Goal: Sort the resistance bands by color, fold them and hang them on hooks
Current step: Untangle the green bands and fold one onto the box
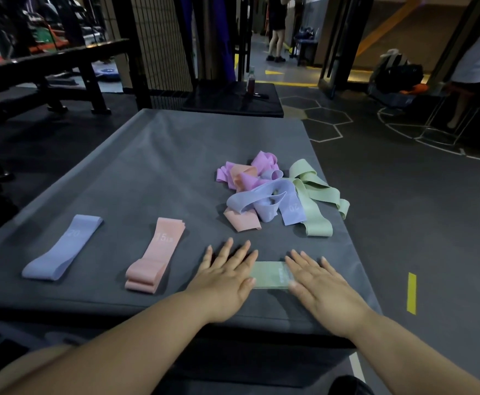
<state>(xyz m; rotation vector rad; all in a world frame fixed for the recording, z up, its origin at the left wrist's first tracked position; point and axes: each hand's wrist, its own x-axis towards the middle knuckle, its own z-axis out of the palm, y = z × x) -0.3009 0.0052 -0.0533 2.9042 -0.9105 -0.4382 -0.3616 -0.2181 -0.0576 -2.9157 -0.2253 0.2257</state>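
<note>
Green band (270, 275) lies flat on the mat (161, 155) by its near edge, pinned at both ends. Only the middle strip shows, in the gap between the two thumbs.

Left hand (227, 277): palm down, fingers (240, 256) straight and slightly spread, pressing the band's left end. Nothing gripped.

Right hand (318, 283): palm down, fingers (310, 265) straight and closer together, flat on the band's right end. Also just pressing, no curl round it. White print on the band sits just beside the right index finger; can't read it.

Just past the fingertips: pile (275, 192) of loose bands in lilac, peach, blue and green, tangled and overlapping. The green ones trail off on the right-hand side of it.

Left of the left little finger, near it: peach band (156, 255), folded flat, marked "15".

Further left, well apart from the hands: blue band (62, 249), folded flat, marked "20". Both folded bands lie angled, with their far ends tipped right.

Far beyond the fingertips, off the mat: black box (233, 101) with a bottle (251, 81) upright on it.

Right of the right hand, on the floor: yellow mark (411, 292).
</note>
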